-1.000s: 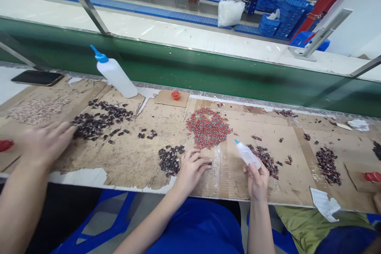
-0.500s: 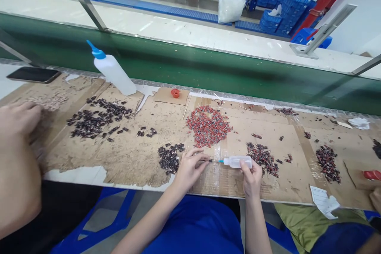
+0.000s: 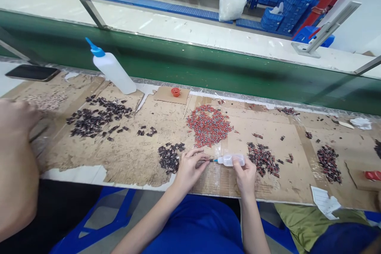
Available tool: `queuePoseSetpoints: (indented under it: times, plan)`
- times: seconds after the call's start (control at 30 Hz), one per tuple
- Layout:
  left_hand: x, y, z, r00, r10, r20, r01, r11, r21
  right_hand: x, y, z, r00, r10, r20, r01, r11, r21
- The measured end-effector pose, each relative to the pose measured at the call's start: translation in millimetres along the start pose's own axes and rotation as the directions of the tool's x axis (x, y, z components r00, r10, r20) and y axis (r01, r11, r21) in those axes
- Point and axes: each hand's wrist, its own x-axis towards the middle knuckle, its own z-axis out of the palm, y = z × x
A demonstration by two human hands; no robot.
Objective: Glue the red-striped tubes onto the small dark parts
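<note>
Between the fingertips of my left hand (image 3: 192, 166) is a small dark part (image 3: 207, 161), mostly hidden by the fingers. My right hand (image 3: 245, 172) grips a small translucent squeeze bottle (image 3: 228, 160), lying level with its blue tip pointing left. The tip meets the end of the dark part, or comes very close to it. Beyond my hands lies a pile of small red and silver pieces (image 3: 208, 126). A heap of small black parts (image 3: 169, 156) sits just left of my left hand. Right of my right hand is a pile of black and red parts (image 3: 263, 159).
A large white bottle with a blue nozzle (image 3: 114, 73) leans at the back left. Nearby is a red cap (image 3: 175, 92) on cardboard. A co-worker's arm (image 3: 16, 158) reaches in at left, near a phone (image 3: 32, 72). More black pieces (image 3: 98, 117) lie left.
My right hand has moved left with the squeeze bottle, bringing its blue tip up to the dark part. My left hand stays in place. The co-worker's hand at left has shifted slightly.
</note>
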Motion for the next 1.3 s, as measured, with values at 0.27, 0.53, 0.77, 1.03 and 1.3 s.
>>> queuePoseSetpoints:
  times: [0.27,0.53,0.77,1.03,1.3]
  plan:
    - [-0.1,0.4,0.5,1.000,-0.010,0.002,0.010,1.000,0.026,-2.5,3.3,2.3,0.998,0.015,-0.066,-0.013,1.000,0.028]
    - [-0.3,1.0,0.9,1.000,-0.028,0.012,0.027,0.999,0.030,-3.0,7.2,0.6,0.995,-0.037,-0.094,0.041,0.998,0.037]
    - [-0.1,2.2,1.0,1.000,-0.025,0.001,0.025,0.999,0.028,-2.2,8.1,2.2,0.998,-0.050,-0.050,0.051,0.998,0.027]
    - [-0.5,1.1,1.7,1.000,-0.030,-0.002,0.030,0.999,0.024,-2.0,7.9,1.7,0.998,-0.047,-0.043,0.047,0.999,0.017]
    - [-0.8,6.3,1.2,0.999,-0.050,-0.008,0.050,0.997,0.066,1.5,7.9,-0.7,0.999,-0.040,-0.002,0.040,0.999,0.015]
